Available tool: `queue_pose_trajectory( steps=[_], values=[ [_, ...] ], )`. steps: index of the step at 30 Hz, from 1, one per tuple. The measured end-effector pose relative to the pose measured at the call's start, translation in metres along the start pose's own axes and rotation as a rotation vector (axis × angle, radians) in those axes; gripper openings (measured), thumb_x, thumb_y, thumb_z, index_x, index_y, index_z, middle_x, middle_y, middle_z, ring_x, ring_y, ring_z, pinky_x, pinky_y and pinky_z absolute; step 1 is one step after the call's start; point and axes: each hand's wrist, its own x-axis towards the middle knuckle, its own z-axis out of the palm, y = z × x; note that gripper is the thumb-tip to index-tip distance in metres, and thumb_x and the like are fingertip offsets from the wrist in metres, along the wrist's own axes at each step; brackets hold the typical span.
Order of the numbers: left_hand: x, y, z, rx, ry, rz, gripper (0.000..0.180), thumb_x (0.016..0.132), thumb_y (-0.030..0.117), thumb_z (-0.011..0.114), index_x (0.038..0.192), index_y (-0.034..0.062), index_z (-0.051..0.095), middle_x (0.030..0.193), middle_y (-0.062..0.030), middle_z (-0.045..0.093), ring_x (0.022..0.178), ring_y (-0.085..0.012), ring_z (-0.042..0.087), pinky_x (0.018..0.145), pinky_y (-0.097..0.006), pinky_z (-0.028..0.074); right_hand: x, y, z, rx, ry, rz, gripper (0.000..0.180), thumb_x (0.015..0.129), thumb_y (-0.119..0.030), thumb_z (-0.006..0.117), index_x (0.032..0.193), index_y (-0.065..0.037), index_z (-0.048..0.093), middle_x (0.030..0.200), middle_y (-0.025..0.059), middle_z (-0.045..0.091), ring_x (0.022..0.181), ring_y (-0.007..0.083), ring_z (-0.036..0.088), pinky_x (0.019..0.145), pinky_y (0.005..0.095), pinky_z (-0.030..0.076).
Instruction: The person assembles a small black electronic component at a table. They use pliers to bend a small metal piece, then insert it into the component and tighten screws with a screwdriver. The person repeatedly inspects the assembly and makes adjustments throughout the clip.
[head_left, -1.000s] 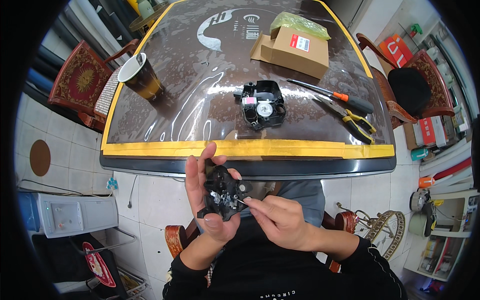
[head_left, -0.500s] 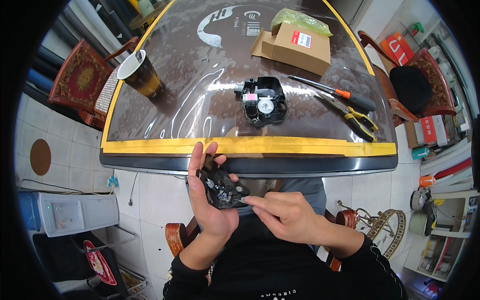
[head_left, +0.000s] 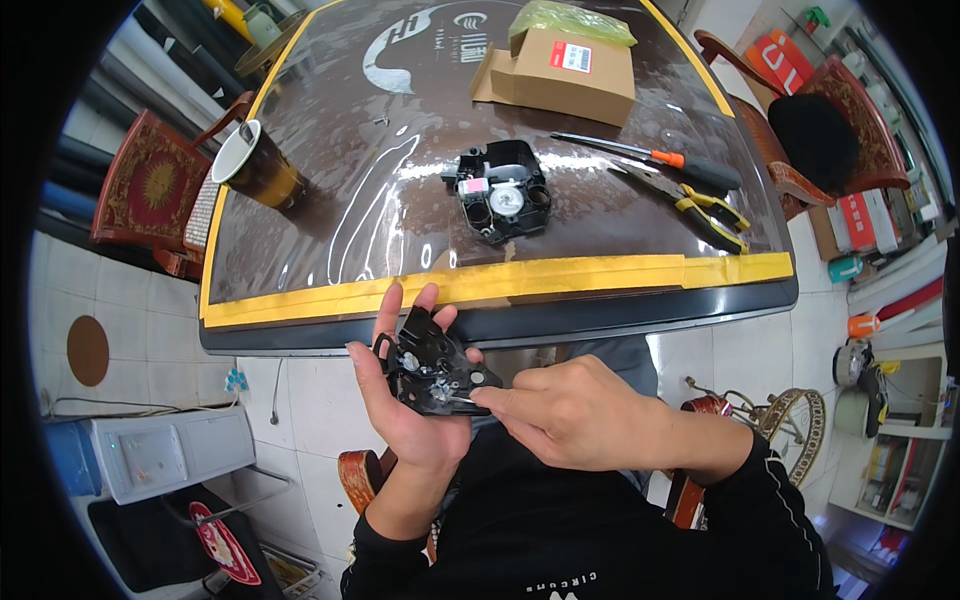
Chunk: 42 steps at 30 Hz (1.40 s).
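Observation:
Just below the table's front edge, my left hand point(head_left: 425, 425) is palm up, supporting a black plastic housing part point(head_left: 425, 345) with small metal parts and pale greasy-looking patches inside. Its fingers stretch up behind the part, and the thumb stands out to the left. My right hand point(head_left: 590, 412) comes in from the right with thumb and forefinger pinched. From that pinch a thin silvery piece point(head_left: 459, 400) points left into the housing; its full shape is hidden. On the table beyond lies the other black housing point(head_left: 505, 190), with a white round gear and a pink patch.
A screwdriver point(head_left: 690, 164) and yellow-black pliers point(head_left: 700, 208) lie at the table's right. Behind them are an opened cardboard box point(head_left: 560, 85) and a green plastic bag point(head_left: 580, 22). A paper cup point(head_left: 262, 170) stands at the left. Yellow tape point(head_left: 450, 285) runs along the front edge.
The view has shifted, so the table's things sit further left and higher. The housing part in my left hand is tilted more toward view, and the right-hand pinch reaches slightly further over it.

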Motion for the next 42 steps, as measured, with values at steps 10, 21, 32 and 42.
queue_pose_trajectory(
  steps=[10,21,32,42],
  values=[
    [0.000,0.000,0.005,0.112,-0.005,-0.030,0.072,0.111,0.062,0.030,0.156,0.0069,0.042,0.144,-0.0155,0.059,0.120,-0.0231,0.061,0.084,-0.042,0.058,0.017,0.004,-0.029,-0.191,-0.138,-0.167,0.018,0.080,-0.013,0.071,0.097,-0.006,0.072,0.084,0.0095,0.070,0.077,0.0261,0.073,0.057,0.0418,0.056],
    [0.002,0.006,0.008,0.138,-0.015,-0.060,0.070,0.112,0.059,0.030,0.157,0.0061,0.042,0.145,-0.0145,0.058,0.120,-0.0211,0.060,0.082,-0.039,0.058,0.024,0.006,-0.032,-0.250,-0.165,-0.272,0.013,0.080,-0.012,0.071,0.090,-0.005,0.068,0.081,0.0073,0.064,0.075,0.0234,0.069,0.056,0.0377,0.057],
    [0.003,0.008,0.006,0.125,-0.036,-0.084,0.071,0.112,0.059,0.031,0.158,0.0055,0.040,0.144,-0.0139,0.057,0.119,-0.0205,0.060,0.081,-0.039,0.058,0.020,0.012,-0.021,-0.293,-0.040,-0.362,0.037,0.076,-0.013,0.072,0.112,-0.006,0.074,0.077,0.0019,0.053,0.071,0.0178,0.062,0.051,0.0304,0.051],
    [0.003,0.007,0.009,0.170,-0.042,-0.084,0.068,0.113,0.055,0.035,0.157,0.0045,0.041,0.142,-0.0126,0.058,0.116,-0.0182,0.059,0.082,-0.036,0.057,0.028,0.017,-0.026,-0.342,-0.088,-0.481,0.035,0.075,-0.016,0.070,0.106,0.001,0.074,0.079,0.0047,0.058,0.072,0.0189,0.063,0.053,0.0302,0.053]
  ],
)
